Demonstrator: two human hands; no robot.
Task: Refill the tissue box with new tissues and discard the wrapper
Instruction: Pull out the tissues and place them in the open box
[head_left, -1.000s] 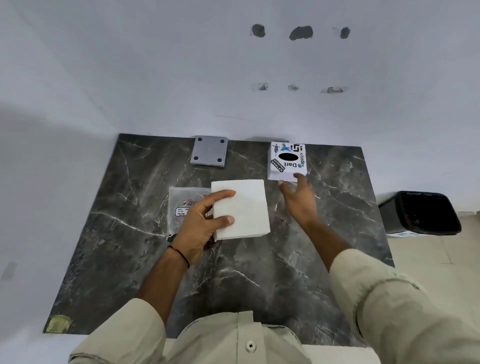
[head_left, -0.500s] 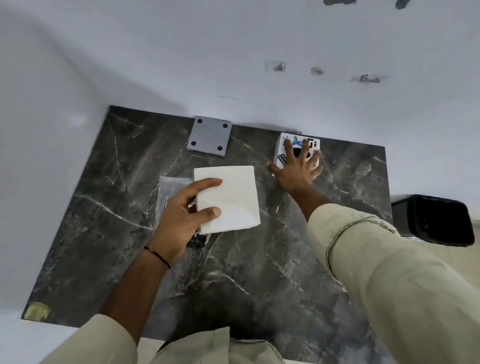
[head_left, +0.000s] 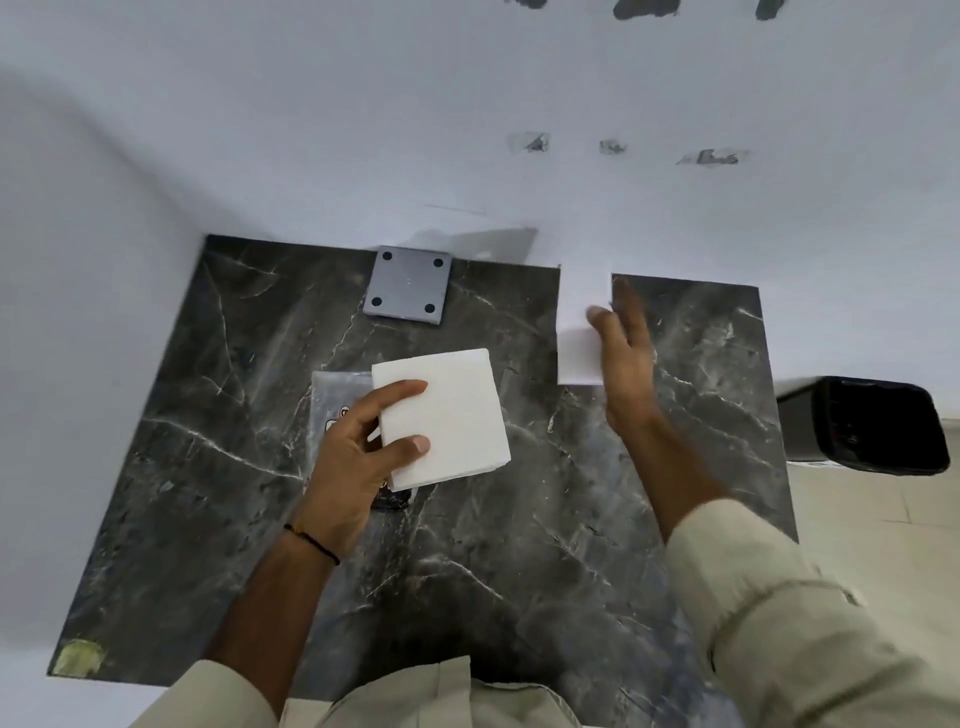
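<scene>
My left hand (head_left: 358, 457) is clamped, thumb on top and fingers beneath, on the near-left edge of the square white stack of tissues (head_left: 441, 415), held just above the dark marbled table (head_left: 519, 571) and the clear plastic wrapper (head_left: 337, 395) lying there. My right hand (head_left: 621, 358) grips the white cardboard tissue box (head_left: 579, 348), lifted and blurred. I judge the stack light, soft and prone to fanning, so I'd pinch it across its full thickness; the box looks stiff but crushable.
</scene>
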